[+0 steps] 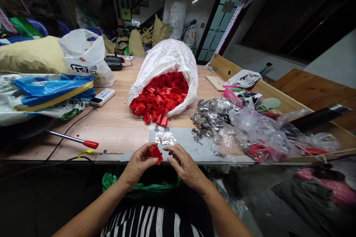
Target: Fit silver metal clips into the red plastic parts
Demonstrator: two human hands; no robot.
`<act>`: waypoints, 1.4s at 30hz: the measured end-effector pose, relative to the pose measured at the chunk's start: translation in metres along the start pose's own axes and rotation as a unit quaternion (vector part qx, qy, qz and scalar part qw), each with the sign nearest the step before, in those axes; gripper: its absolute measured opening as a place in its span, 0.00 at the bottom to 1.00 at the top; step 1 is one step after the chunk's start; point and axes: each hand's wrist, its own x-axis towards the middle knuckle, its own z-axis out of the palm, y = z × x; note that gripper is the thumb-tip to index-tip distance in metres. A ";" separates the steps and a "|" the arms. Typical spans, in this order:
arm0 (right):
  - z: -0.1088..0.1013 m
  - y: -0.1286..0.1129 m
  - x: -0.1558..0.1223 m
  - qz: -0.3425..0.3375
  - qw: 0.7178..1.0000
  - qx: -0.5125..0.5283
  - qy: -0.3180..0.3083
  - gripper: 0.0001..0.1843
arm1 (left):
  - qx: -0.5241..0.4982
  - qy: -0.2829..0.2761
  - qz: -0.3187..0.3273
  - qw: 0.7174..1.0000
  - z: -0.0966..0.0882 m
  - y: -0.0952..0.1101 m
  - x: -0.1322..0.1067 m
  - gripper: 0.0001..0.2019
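My left hand (139, 163) pinches a small red plastic part (156, 154) at the near table edge. My right hand (183, 164) is right beside it, fingers curled and pinched on something tiny I cannot make out. Just beyond the hands lies a small heap of little silver metal pieces (165, 138) on a grey sheet (183, 142). Farther back a white sack (169, 63) lies on its side, spilling several more red plastic parts (160, 98) onto the wooden table (116, 122).
Clear bags of metal pieces (214, 116) and red parts (264, 148) crowd the right. A red-handled screwdriver (73, 139), a remote (102, 96), blue and white bags (44, 92) and a cable lie left. A pink basket (236, 94) sits behind. A green bag (109, 181) hangs below.
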 end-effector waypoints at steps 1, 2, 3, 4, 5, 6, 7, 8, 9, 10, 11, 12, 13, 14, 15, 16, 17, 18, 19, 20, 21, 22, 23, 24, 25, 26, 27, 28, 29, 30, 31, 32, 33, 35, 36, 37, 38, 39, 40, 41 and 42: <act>0.001 0.003 0.000 -0.006 1.000 -0.014 0.002 0.16 | 0.034 0.000 0.015 0.999 -0.003 -0.001 0.003 0.24; 0.002 0.006 0.000 -0.010 1.000 -0.029 0.003 0.17 | 0.072 0.001 0.036 0.997 -0.006 -0.002 0.005 0.25; 0.004 0.010 0.001 -0.013 0.999 -0.045 0.003 0.17 | 0.115 0.003 0.062 0.991 -0.009 -0.002 0.008 0.24; 0.006 0.013 0.001 -0.012 0.998 -0.059 0.004 0.18 | 0.162 0.003 0.091 0.983 -0.011 -0.002 0.011 0.23; 0.008 0.016 0.002 -0.008 0.997 -0.073 0.007 0.18 | 0.206 0.001 0.121 0.971 -0.013 -0.001 0.014 0.21; 0.010 0.019 0.003 -0.002 0.996 -0.085 0.011 0.18 | 0.245 -0.003 0.146 0.958 -0.015 -0.001 0.017 0.20; 0.012 0.021 0.004 0.006 0.995 -0.096 0.015 0.17 | 0.275 -0.010 0.163 0.948 -0.017 0.000 0.019 0.19; 0.013 0.022 0.005 0.013 0.994 -0.106 0.019 0.15 | 0.294 -0.017 0.172 0.940 -0.018 0.000 0.022 0.19; 0.014 0.023 0.006 0.020 0.993 -0.114 0.021 0.13 | 0.305 -0.024 0.174 0.936 -0.019 0.001 0.025 0.20; 0.014 0.024 0.007 0.025 0.992 -0.121 0.020 0.11 | 0.312 -0.029 0.172 0.934 -0.020 0.001 0.027 0.20; 0.015 0.024 0.008 0.028 0.991 -0.127 0.018 0.10 | 0.316 -0.033 0.167 0.933 -0.021 0.001 0.029 0.21; 0.015 0.025 0.008 0.028 0.991 -0.131 0.015 0.09 | 0.320 -0.038 0.159 0.933 -0.022 0.001 0.031 0.21; 0.015 0.025 0.009 0.027 0.990 -0.134 0.013 0.09 | 0.325 -0.044 0.151 0.933 -0.023 0.001 0.033 0.21; 0.015 0.026 0.010 0.023 0.990 -0.136 0.011 0.09 | 0.331 -0.049 0.144 0.931 -0.024 0.001 0.034 0.21; 0.016 0.026 0.011 0.019 0.990 -0.137 0.009 0.09 | 0.335 -0.052 0.138 0.931 -0.024 0.001 0.035 0.21; 0.016 0.027 0.012 0.013 0.990 -0.138 0.007 0.09 | 0.336 -0.055 0.134 0.931 -0.025 0.001 0.036 0.21; 0.016 0.028 0.012 0.008 0.990 -0.137 0.004 0.09 | 0.334 -0.056 0.131 0.932 -0.025 0.002 0.036 0.20; 0.016 0.029 0.013 0.003 0.991 -0.137 0.000 0.09 | 0.329 -0.056 0.127 0.934 -0.026 0.002 0.037 0.20; 0.017 0.030 0.014 0.000 0.991 -0.137 -0.004 0.10 | 0.323 -0.055 0.122 0.937 -0.026 0.002 0.037 0.20; 0.017 0.030 0.014 -0.002 0.991 -0.136 -0.008 0.10 | 0.320 -0.054 0.117 0.939 -0.026 0.003 0.037 0.20; 0.016 0.031 0.014 -0.004 0.991 -0.135 -0.012 0.10 | 0.320 -0.054 0.112 0.939 -0.026 0.003 0.037 0.20; 0.016 0.031 0.014 -0.005 0.991 -0.134 -0.014 0.10 | 0.321 -0.053 0.108 0.939 -0.027 0.002 0.037 0.20; 0.016 0.031 0.014 -0.006 0.991 -0.132 -0.015 0.10 | 0.320 -0.053 0.106 0.940 -0.027 0.002 0.038 0.20; 0.016 0.031 0.014 -0.006 0.991 -0.130 -0.015 0.11 | 0.317 -0.052 0.104 0.941 -0.027 0.002 0.038 0.19; 0.016 0.031 0.014 -0.006 0.992 -0.128 -0.014 0.11 | 0.311 -0.052 0.103 0.943 -0.028 0.001 0.038 0.19; 0.016 0.031 0.014 -0.005 0.992 -0.127 -0.014 0.11 | 0.304 -0.051 0.102 0.946 -0.028 0.001 0.039 0.19; 0.016 0.031 0.014 -0.003 0.992 -0.126 -0.014 0.11 | 0.298 -0.050 0.102 0.948 -0.028 0.001 0.039 0.18; 0.016 0.031 0.015 0.001 0.992 -0.126 -0.013 0.11 | 0.295 -0.050 0.102 0.949 -0.029 0.000 0.039 0.18; 0.016 0.030 0.015 0.005 0.992 -0.126 -0.012 0.10 | 0.295 -0.051 0.104 0.949 -0.029 0.000 0.039 0.18; 0.017 0.029 0.015 0.010 0.992 -0.128 -0.011 0.10 | 0.295 -0.051 0.106 0.948 -0.029 0.000 0.040 0.18; 0.017 0.028 0.016 0.019 0.991 -0.130 -0.009 0.10 | 0.296 -0.053 0.109 0.948 -0.029 0.000 0.040 0.18; 0.018 0.026 0.016 0.031 0.990 -0.134 -0.008 0.09 | 0.298 -0.055 0.111 0.946 -0.029 -0.001 0.040 0.18; 0.019 0.024 0.017 0.044 0.989 -0.141 -0.006 0.09 | 0.303 -0.057 0.113 0.945 -0.029 -0.001 0.040 0.17; 0.023 0.018 0.019 0.073 0.985 -0.159 -0.001 0.08 | 0.313 -0.056 0.118 0.941 -0.029 -0.002 0.040 0.17; 0.025 0.015 0.020 0.085 0.982 -0.170 0.003 0.08 | 0.316 -0.055 0.120 0.939 -0.029 -0.003 0.040 0.17; 0.027 0.012 0.021 0.095 0.979 -0.182 0.008 0.08 | 0.316 -0.051 0.121 0.940 -0.029 -0.003 0.040 0.17; 0.029 0.010 0.021 0.102 0.976 -0.194 0.013 0.08 | 0.311 -0.046 0.120 0.942 -0.028 -0.004 0.040 0.17; 0.031 0.009 0.020 0.107 0.973 -0.205 0.019 0.08 | 0.304 -0.040 0.118 0.945 -0.028 -0.004 0.040 0.17; 0.033 0.008 0.020 0.109 0.970 -0.214 0.020 0.08 | 0.297 -0.035 0.115 0.947 -0.027 -0.004 0.039 0.18; 0.035 0.008 0.018 0.109 0.968 -0.223 0.021 0.08 | 0.291 -0.031 0.111 0.950 -0.026 -0.004 0.039 0.18; 0.036 0.008 0.017 0.105 0.968 -0.229 0.020 0.09 | 0.286 -0.027 0.109 0.951 -0.025 -0.003 0.038 0.17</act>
